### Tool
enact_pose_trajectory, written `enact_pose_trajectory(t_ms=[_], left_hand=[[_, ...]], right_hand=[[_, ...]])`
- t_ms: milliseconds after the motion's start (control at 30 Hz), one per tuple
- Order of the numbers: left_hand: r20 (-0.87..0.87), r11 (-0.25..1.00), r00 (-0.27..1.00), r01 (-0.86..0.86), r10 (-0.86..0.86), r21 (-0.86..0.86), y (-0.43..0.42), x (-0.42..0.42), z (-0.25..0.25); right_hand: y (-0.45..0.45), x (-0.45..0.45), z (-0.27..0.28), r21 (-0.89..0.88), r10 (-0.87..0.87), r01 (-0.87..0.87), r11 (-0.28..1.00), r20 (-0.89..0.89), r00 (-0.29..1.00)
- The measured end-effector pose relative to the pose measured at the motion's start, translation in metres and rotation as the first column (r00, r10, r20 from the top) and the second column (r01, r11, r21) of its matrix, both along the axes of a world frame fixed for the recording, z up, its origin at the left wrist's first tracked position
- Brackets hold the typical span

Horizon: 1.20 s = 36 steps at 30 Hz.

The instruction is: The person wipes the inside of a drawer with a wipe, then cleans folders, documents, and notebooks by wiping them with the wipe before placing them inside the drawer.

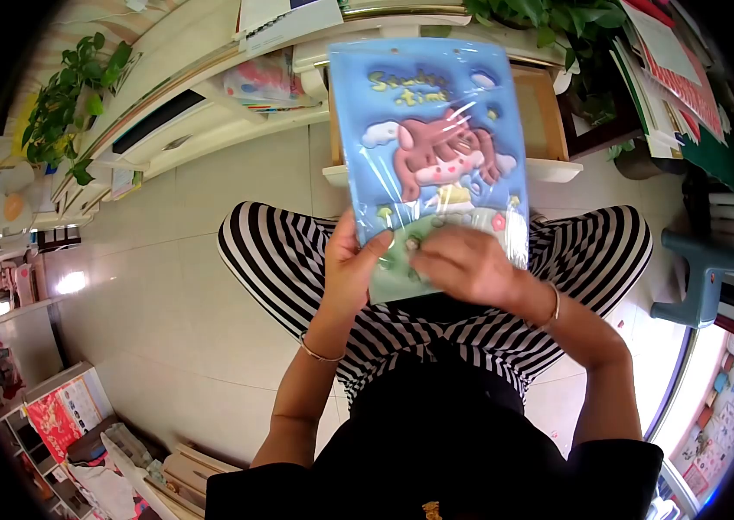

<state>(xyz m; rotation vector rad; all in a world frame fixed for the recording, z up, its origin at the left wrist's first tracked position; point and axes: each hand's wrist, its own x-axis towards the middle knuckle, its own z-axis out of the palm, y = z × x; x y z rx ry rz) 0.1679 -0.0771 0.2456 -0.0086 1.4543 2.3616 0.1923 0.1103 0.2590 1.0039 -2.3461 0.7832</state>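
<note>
One book [453, 87] is hovering over two striped legs [276, 273], partly hiding one open drawer [551, 171]. The left hand [352, 264] is grasping its lower left edge, thumb lying on the front; the right hand's [469, 266] fingers are curling over its lower front (blurring, so I cannot tell whether they are gripping anything). Two bracelets [321, 354] are circling the wrists.

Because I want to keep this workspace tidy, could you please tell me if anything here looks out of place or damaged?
Only a drawer, mildly: it stands open behind the glossy blue packet in the left hand, jutting toward the knees. I see no clear spill or tear, though glare hides some detail.
</note>
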Motion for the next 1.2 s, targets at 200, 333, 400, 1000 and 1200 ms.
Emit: enact_pose_trajectory(t_ms=[200,333,400,1000,1200], left_hand=[[0.041,0.998,0.999,0.004,-0.007,0.059,-0.008,-0.006,0.002],[0.048,0.999,0.999,0.015,-0.017,0.034,-0.012,0.003,0.002],[0.054,0.999,0.998,0.033,-0.034,0.026,-0.018,0.006,-0.004],[-0.803,0.629,0.15,-0.545,-0.576,-0.553,-0.009,-0.064,0.109],[-0.835,0.615,0.016,-0.668,-0.55,-0.418,0.032,-0.105,0.127]], right_hand=[[0.072,-0.005,-0.005,0.111,-0.238,0.245,0.963,-0.066,0.969],[0.109,-0.043,-0.004,0.061,-0.56,0.557,0.828,0.065,0.826],[0.112,-0.055,-0.005,-0.252,-0.49,0.747,0.615,0.62,0.613],[0.082,-0.008,0.047,-0.664,0.395,0.616,0.424,0.748,0.534],[0.065,0.0,0.069,-0.699,0.366,0.497,0.514,0.703,0.61]])
